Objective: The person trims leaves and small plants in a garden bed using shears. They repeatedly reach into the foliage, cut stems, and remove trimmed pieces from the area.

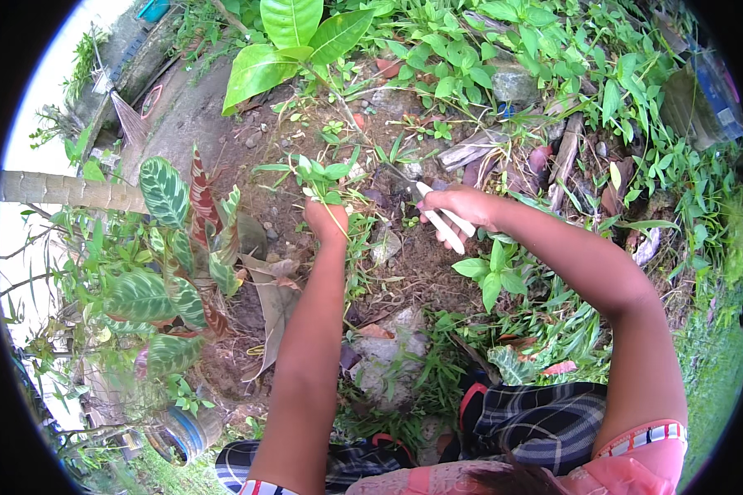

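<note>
My left hand (326, 221) is closed around a small bunch of green weeds (321, 179), its leaves standing out above the fist. To its right, my right hand (455, 213) grips the white handles of a pair of garden shears (449, 224). The dark blades point up and left at the brown soil (371, 154), beside the base of a thin stem; whether they touch it I cannot tell. That stem belongs to a young broad-leaved plant (303, 52) leaning to the upper left. A small green seedling (495, 275) grows below my right hand.
A striped-leaf calathea plant (167, 297) stands at the left, near a pale trunk (68, 190). Pieces of old wood (470, 148) and a grey rock (515, 85) lie at the upper right. A large stone (396, 359) sits near my knees. A broom (127, 117) lies upper left.
</note>
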A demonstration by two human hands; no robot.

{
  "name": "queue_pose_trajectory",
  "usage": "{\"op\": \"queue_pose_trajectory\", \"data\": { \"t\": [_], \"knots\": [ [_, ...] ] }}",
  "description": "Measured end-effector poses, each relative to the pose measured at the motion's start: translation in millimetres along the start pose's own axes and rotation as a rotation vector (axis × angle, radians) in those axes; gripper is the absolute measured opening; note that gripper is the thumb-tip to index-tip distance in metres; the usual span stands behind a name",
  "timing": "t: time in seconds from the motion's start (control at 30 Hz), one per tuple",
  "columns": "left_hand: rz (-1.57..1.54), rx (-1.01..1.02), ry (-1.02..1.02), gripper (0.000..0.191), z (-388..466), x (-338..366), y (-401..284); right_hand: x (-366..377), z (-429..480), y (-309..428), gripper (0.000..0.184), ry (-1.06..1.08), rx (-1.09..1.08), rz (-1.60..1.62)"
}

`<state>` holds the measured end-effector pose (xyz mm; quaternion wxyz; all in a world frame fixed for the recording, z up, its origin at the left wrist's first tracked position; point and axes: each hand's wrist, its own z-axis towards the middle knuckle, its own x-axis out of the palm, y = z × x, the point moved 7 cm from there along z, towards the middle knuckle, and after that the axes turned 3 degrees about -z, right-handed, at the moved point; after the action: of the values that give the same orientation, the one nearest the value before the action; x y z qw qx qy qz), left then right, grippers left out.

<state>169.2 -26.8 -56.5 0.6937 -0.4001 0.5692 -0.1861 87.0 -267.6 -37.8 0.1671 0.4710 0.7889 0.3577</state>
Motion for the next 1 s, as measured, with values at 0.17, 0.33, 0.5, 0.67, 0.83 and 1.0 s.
{"op": "queue_pose_trajectory", "data": {
  "t": [0.17, 0.33, 0.5, 0.67, 0.83, 1.0],
  "knots": [
    [0.472, 0.312, 0.189, 0.041, -18, 30, -57, -16, -2, -11, 0.046, -0.143, -0.092, 0.166],
    [0.688, 0.293, 0.331, 0.031, -14, 53, -63, -19, 7, -23, 0.050, -0.122, -0.071, 0.202],
    [0.306, 0.073, 0.326, 0.022, 6, 49, -26, -21, 6, -12, 0.052, 0.065, -0.043, 0.207],
    [-0.058, 0.051, 0.286, 0.034, 13, 44, -3, -11, 6, -1, 0.052, 0.175, -0.042, 0.156],
    [-0.216, -0.005, 0.117, 0.030, 7, 28, -1, 9, 34, 7, 0.052, 0.104, 0.055, 0.038],
    [-0.330, -0.030, -0.440, 0.027, 20, -7, 5, 6, 55, 19, 0.052, -0.033, 0.006, -0.060]
  ]
}}
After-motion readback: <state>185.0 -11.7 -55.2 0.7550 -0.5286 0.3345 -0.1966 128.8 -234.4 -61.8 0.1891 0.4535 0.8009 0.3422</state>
